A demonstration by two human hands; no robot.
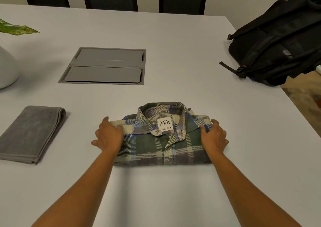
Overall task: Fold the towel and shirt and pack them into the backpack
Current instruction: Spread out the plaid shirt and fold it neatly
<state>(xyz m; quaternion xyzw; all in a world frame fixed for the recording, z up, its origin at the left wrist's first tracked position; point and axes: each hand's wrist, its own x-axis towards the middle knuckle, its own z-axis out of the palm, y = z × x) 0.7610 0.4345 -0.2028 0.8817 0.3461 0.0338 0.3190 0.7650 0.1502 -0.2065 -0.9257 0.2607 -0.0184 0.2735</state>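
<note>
Plaid flannel shirt (163, 140) lies folded, collar up, on the white tabletop (173, 192). The left hand (108, 136) and right hand (214, 139) bracket its two sides, fingers spread, thumbs resting on its edges, gripping nothing, likely squaring the bundle for lifting. Left of the shirt waits the folded grey towel (31, 133); far right beyond it, the black backpack (278, 44).
</note>
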